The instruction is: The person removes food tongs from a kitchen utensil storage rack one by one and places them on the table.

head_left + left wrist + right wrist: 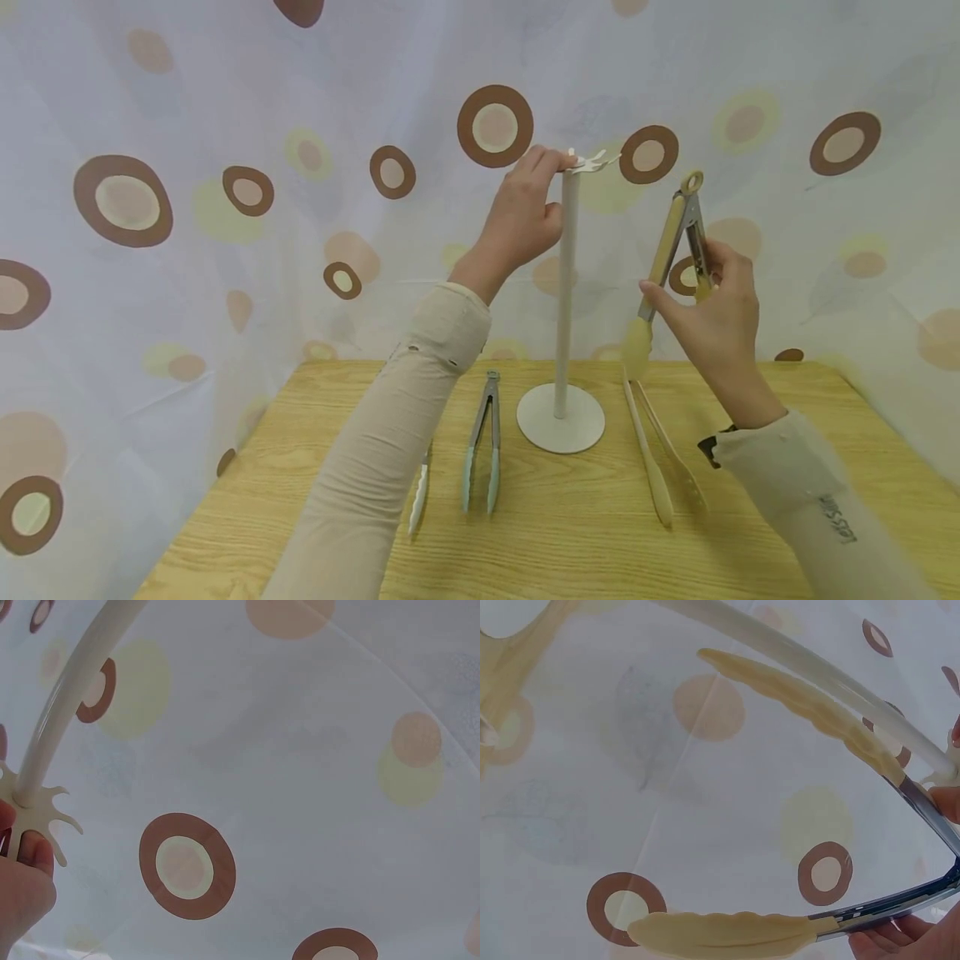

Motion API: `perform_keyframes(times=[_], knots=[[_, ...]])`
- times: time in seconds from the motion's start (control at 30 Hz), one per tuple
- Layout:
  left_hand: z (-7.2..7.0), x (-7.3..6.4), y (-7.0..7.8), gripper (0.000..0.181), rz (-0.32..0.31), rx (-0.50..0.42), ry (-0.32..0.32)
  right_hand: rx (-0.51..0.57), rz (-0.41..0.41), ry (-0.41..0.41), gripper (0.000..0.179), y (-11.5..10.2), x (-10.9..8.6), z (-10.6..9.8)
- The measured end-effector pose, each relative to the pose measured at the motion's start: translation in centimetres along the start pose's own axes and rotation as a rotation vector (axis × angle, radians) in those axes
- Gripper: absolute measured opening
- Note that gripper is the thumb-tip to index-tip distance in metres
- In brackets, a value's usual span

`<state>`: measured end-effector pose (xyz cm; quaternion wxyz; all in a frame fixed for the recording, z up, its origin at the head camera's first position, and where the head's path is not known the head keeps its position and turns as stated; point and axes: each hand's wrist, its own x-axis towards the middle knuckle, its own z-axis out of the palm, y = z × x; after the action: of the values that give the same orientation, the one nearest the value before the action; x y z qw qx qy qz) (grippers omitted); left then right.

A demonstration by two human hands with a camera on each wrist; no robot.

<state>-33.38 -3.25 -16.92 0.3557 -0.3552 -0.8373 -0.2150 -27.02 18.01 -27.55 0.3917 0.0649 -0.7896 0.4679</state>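
My left hand (517, 208) pinches the hooked top (594, 163) of a white upright stand (566, 292). In the left wrist view, thumb and fingers close on the flat hooked plate (37, 814). Right of the pole, my right hand (723, 312) holds a pair of yellow tongs (666, 242) in the air, ring end up. The thumb lies on one arm and the fingers on the other. In the right wrist view, the tongs' yellow scalloped tips (727, 934) are spread apart. The tongs' ring sits lower than the hooks and apart from them.
The stand's round base (561, 433) is on a wooden table (555, 533). Left of it lie teal-tipped tongs (494, 479) and white-tipped tongs (418, 504), partly behind my left sleeve. Beige tongs (654, 475) lie to the right. A patterned curtain (420, 75) hangs behind.
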Motion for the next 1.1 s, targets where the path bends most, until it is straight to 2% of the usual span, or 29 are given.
perform_keyframes(times=[0.2,0.53,0.8,1.1], knots=[[0.1,0.1,0.0,0.050,0.008,0.000,0.010,-0.038,0.030,-0.010,0.072,1.5,-0.1,-1.0],[0.1,0.0,0.0,0.050,0.004,0.004,0.009,-0.168,0.056,-0.026,0.073,4.5,-0.3,-2.6],[0.0,-0.1,0.0,0.050,0.002,0.003,0.000,-0.262,0.040,-0.102,0.071,7.1,-0.5,-4.4],[0.0,-0.1,0.0,0.049,0.003,0.000,0.004,-0.309,0.100,-0.194,0.072,9.4,-1.0,-5.8]])
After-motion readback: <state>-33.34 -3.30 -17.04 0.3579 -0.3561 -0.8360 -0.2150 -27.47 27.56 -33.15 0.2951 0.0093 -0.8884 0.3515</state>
